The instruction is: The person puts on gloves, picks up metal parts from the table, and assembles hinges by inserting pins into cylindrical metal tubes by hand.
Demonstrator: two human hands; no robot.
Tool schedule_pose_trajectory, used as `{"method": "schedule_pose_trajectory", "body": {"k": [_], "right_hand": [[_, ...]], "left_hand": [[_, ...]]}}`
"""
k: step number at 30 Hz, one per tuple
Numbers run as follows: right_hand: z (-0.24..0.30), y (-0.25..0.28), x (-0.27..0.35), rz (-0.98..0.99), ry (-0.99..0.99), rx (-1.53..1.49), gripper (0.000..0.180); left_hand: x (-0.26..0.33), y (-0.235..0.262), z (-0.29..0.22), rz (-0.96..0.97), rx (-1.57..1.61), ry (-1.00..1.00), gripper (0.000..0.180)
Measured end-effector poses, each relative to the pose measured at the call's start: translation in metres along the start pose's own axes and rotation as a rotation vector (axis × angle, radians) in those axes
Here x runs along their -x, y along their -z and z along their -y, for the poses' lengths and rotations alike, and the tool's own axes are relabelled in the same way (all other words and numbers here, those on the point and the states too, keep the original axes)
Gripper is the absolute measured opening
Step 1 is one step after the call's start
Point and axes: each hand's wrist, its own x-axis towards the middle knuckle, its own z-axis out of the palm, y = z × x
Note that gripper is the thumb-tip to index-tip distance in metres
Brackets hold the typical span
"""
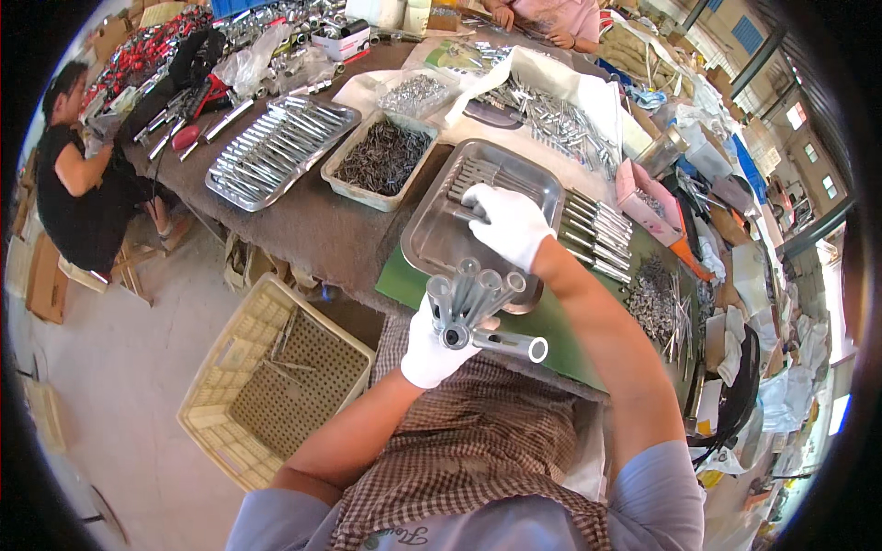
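My left hand point(432, 349), in a white glove, is wrapped round a bunch of shiny metal tubes point(470, 294). Their open ends fan upward, and one tube points to the right. My right hand point(510, 220), also gloved, reaches into a steel tray point(427, 234). Its fingers are closed around a grey metal rod point(459, 211), partly hidden by the glove. Slim metal rods point(478, 172) lie in a row at the tray's far end. Right of the tray, a row of silver rods point(597, 225) rests on the green mat point(574, 335).
Left of my tray stand a tub of dark small parts point(381, 161) and a tray of shiny tubes point(276, 151). A lined box of metal parts point(560, 110) lies beyond. A yellow plastic crate point(211, 409) stands below the table's edge. Two other people work nearby.
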Motion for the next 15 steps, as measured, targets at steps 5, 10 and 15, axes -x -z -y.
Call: {"method": "schedule_pose_trajectory", "body": {"k": [5,10,15], "right_hand": [[0.055,0.087,0.025,-0.208,-0.150,-0.782,0.035],[0.097,0.118,0.053,-0.279,0.106,-0.872,0.030],[0.091,0.099,0.056,-0.152,0.206,-0.353,0.033]], "left_hand": [[0.005,-0.002,0.019,-0.046,0.032,0.099,0.059],[0.001,0.004,0.007,0.023,-0.138,0.005,0.057],[0.000,0.004,0.014,0.039,-0.119,-0.025,0.054]]}}
